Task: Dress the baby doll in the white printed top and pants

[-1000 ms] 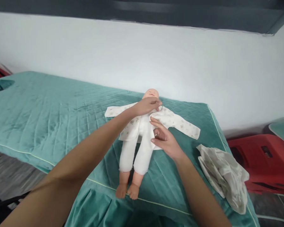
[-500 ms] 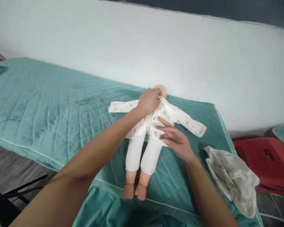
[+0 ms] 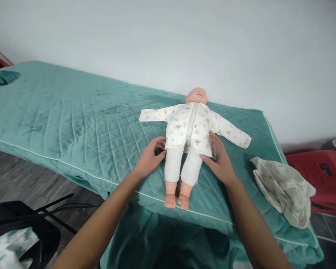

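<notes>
A baby doll [image 3: 190, 166] lies on its back, head toward the wall, its legs pointing at me. It wears a white printed baby jacket [image 3: 177, 129] with an open front and both sleeves spread sideways. Beside the hem on the left is my left hand [image 3: 151, 157], fingers loosely curved and thumb apart, the tips at the jacket's edge. My right hand [image 3: 220, 158] is at the opposite hem, fingers spread along the jacket's side, thumb by the doll's thigh. Both hands look open, though some fingertips are partly hidden by the cloth.
Under the doll is a green quilted bed cover [image 3: 106, 112], against a white wall [image 3: 128, 45]. A crumpled white printed cloth [image 3: 285, 190] lies near the right end. Beyond stands a red case [image 3: 322, 175]. A black chair [image 3: 44, 231] at lower left holds another printed cloth [image 3: 14, 246].
My left hand has come away from the doll's neck down to the left hem. My right hand has moved off the jacket front to its right side. The doll's face now shows.
</notes>
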Demonstrator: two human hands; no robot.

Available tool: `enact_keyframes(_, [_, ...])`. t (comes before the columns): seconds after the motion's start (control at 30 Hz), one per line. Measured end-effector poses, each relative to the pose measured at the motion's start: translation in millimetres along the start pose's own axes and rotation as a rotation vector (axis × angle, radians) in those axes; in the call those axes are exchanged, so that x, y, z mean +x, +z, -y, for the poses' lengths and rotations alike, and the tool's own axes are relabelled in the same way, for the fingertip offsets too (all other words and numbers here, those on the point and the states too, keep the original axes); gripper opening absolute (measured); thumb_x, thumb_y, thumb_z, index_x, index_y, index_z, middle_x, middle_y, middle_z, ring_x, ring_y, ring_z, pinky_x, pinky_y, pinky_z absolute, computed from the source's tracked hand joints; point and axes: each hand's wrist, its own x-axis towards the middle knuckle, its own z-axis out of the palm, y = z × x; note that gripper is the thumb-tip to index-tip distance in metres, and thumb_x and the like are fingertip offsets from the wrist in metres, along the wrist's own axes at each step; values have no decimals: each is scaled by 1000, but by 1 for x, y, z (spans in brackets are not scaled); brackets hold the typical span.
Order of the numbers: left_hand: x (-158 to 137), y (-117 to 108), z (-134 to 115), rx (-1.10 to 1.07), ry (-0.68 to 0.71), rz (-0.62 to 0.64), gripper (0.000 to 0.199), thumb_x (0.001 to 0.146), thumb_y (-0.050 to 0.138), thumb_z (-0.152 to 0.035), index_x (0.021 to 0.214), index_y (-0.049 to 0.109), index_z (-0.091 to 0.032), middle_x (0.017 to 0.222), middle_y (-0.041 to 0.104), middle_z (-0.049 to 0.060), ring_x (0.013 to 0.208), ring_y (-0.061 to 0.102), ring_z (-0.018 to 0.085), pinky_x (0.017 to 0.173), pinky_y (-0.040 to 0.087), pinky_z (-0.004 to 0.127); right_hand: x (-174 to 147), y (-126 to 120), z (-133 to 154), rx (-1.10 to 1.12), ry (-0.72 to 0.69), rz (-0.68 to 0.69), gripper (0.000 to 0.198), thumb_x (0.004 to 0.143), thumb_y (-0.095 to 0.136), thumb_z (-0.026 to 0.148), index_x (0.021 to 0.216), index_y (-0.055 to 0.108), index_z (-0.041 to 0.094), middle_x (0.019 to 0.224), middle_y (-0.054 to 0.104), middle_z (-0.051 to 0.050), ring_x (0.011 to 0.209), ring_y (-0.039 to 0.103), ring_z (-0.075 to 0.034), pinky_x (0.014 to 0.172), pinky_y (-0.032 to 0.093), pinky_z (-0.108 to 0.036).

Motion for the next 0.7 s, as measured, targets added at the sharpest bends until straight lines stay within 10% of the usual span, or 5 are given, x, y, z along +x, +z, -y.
enact_keyframes(0.17, [7,10,-7,161,-67,-55,41,82,63,-25,123,58,-25,113,70,6,97,65,25,91,48,39,-33,0,-6,-270,206,-171,53,82,73,38,132,59,26,117,64,-10,106,59,-28,96,47,-49])
enact_keyframes(0.47, [-3,14,-7,89,19,-176,25,88,51,-25,110,61,-21,99,69,4,88,63,19,85,49,33,-44,3,13,-197,168,-230,16,86,64,30,100,69,25,84,61,-1,76,53,-18,80,47,-34])
enact_keyframes(0.7, [16,1,-7,-773,-163,-213,22,82,64,-26,103,64,-21,111,71,6,111,65,20,98,51,34,-15,-10,-12,589,555,-469,27,86,67,45,100,67,22,110,70,-6,103,67,-17,102,52,-35])
